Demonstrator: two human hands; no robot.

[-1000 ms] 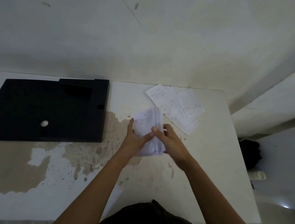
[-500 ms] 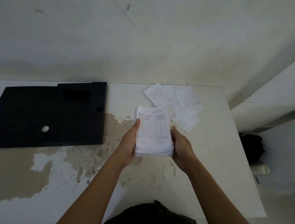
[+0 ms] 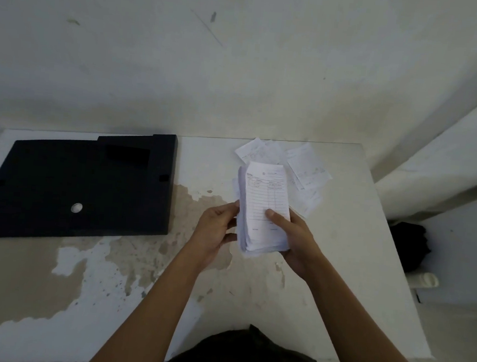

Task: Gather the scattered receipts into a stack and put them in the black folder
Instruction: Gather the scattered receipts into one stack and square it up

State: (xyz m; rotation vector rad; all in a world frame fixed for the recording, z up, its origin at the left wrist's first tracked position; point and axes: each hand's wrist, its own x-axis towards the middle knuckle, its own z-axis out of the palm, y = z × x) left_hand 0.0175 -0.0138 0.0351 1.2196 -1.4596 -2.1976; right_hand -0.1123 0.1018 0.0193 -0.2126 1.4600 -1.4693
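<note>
I hold a thick stack of white receipts [image 3: 264, 194] above the middle of the table, printed side up. My right hand [image 3: 298, 242] grips its lower right part, thumb lying on the top sheet. My left hand [image 3: 216, 227] holds the stack's left edge with fingertips and thumb. Several loose receipts [image 3: 307, 166] lie overlapping on the table behind the stack, near the far edge. The black folder [image 3: 83, 185] lies flat and closed on the table's left side, a small silver round fitting on its cover.
The white table [image 3: 354, 247] has large brown patches of worn paint at the left and centre. A pale wall stands right behind it. A dark bag [image 3: 409, 245] and a white roll [image 3: 426, 281] lie on the floor to the right of the table.
The stack went from crumpled between both hands to squared and flat. My right thumb now lies on top of it, and the left hand has slid to the stack's left edge.
</note>
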